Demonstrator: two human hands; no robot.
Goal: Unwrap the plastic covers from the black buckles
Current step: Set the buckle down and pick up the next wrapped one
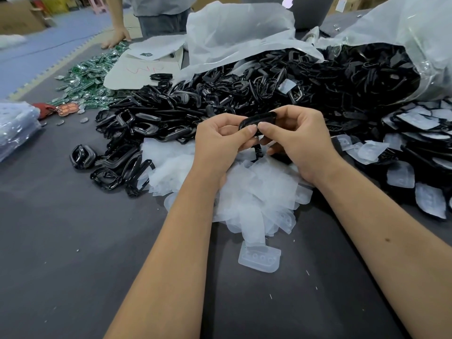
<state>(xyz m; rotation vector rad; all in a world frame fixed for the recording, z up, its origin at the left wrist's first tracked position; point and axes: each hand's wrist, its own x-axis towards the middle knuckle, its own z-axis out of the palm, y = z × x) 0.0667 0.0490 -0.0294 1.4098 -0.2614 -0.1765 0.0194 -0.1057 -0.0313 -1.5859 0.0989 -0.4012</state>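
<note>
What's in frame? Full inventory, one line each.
held buckle: one, black, pinched between both hands above the covers
buckle heap: too many to count, black, centre, spilling from the bag
bag: one, clear plastic, back right, open
covers: a pile, translucent white, under the hands
covered buckles: many, black with white film, right edge
circuit boards: many, green, back left
cardboard: one sheet, pale, behind the heap
laptop: one, grey, back centre
table: dark grey
other person's hand: one, resting on the far edge
left hand: on the held buckle
right hand: on the held buckle
</note>
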